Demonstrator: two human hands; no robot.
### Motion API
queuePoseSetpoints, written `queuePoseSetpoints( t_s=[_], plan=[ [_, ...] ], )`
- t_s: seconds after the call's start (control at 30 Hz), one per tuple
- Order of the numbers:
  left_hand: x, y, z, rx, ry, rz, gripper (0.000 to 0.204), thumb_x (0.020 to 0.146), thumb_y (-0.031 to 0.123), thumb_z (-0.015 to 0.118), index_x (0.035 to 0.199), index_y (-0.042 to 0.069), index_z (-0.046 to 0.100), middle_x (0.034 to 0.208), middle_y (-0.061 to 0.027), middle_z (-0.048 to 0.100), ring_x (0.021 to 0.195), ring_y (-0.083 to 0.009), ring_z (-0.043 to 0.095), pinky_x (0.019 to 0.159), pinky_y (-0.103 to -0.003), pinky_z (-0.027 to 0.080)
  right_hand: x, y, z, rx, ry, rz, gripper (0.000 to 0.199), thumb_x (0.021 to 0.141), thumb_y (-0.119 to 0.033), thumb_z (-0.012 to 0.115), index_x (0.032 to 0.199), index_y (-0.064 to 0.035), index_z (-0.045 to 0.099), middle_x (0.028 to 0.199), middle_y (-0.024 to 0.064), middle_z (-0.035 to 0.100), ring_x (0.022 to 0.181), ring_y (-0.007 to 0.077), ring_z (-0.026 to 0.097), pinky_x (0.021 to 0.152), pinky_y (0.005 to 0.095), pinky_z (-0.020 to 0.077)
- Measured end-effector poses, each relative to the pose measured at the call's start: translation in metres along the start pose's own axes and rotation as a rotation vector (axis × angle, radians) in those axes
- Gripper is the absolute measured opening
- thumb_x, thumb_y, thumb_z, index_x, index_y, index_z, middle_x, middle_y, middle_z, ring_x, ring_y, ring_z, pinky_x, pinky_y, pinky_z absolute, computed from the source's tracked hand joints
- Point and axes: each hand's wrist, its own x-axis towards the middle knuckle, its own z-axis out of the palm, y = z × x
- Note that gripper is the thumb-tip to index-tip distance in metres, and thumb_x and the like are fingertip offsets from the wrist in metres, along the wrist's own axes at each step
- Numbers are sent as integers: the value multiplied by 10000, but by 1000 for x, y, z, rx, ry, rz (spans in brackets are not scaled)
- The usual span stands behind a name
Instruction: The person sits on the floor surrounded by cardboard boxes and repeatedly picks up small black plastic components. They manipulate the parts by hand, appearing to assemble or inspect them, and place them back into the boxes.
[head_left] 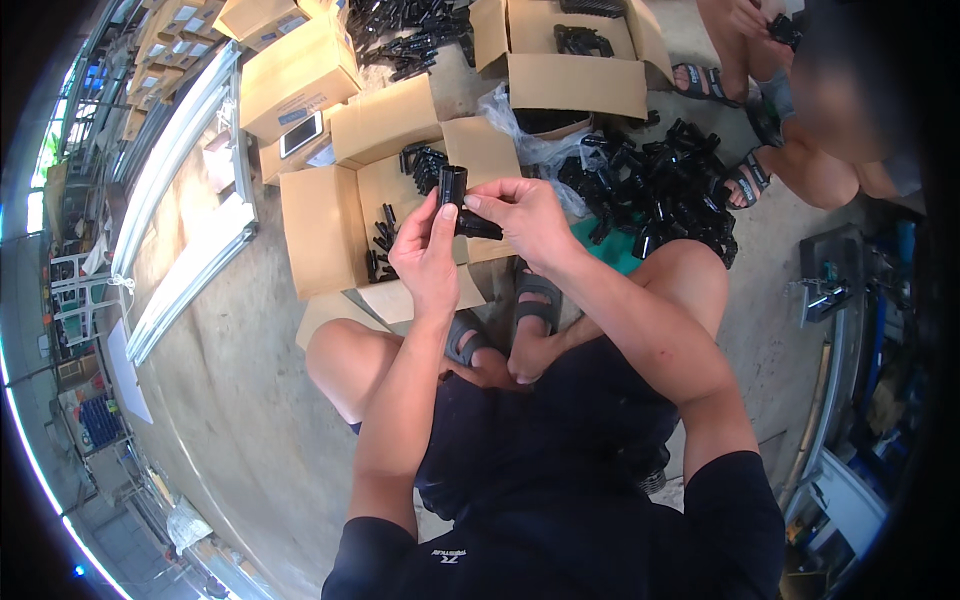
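Note:
My left hand (428, 258) and my right hand (525, 218) meet in front of me, both gripping a black plastic tube-shaped part (453, 187) that stands upright between the fingers, with a second black piece (478, 227) joined at its lower end. Just beyond the hands lies an open cardboard box (325, 228) holding several similar black parts. I am crouched on a concrete floor, knees either side, sandalled feet below the hands.
A heap of black plastic parts (655, 195) spills from a clear bag at right. More cardboard boxes (575, 55) stand behind; a phone (300, 133) rests on one. Another person (790, 150) squats at upper right. White profiles (185, 230) lie left.

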Motion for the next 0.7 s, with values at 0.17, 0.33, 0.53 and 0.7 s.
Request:
queuePoseSetpoints(
  t_s=[0.17,0.33,0.53,0.7],
  plan=[
    [0,0,0,-12,17,18,309,983,37,687,1270,-73,651,1167,-114,718,1029,-112,652,955,-267,514,-2,4,2,73,-21,21,124,918,-15,725,1022,50,745,964,91,747,835,112,668,760,255,539],
    [-2,-1,-1,13,21,21,315,972,39,704,1267,-62,660,1166,-105,720,1026,-107,652,940,-262,521,-1,8,2,163,-28,44,96,921,-20,726,994,42,737,954,88,743,839,118,670,780,255,537],
    [-2,-1,-4,-6,25,-11,317,968,53,717,1263,-52,670,1146,-85,725,1005,-93,651,933,-254,520,-3,8,5,148,-8,63,96,925,-43,735,974,38,732,925,83,738,817,112,661,764,250,528],
    [-2,-2,-3,8,19,-3,326,962,49,724,1267,-54,672,1113,-69,727,962,-75,645,890,-233,522,1,23,5,13,10,3,121,946,-85,726,961,34,736,889,63,729,764,85,614,701,234,489]
  ],
)
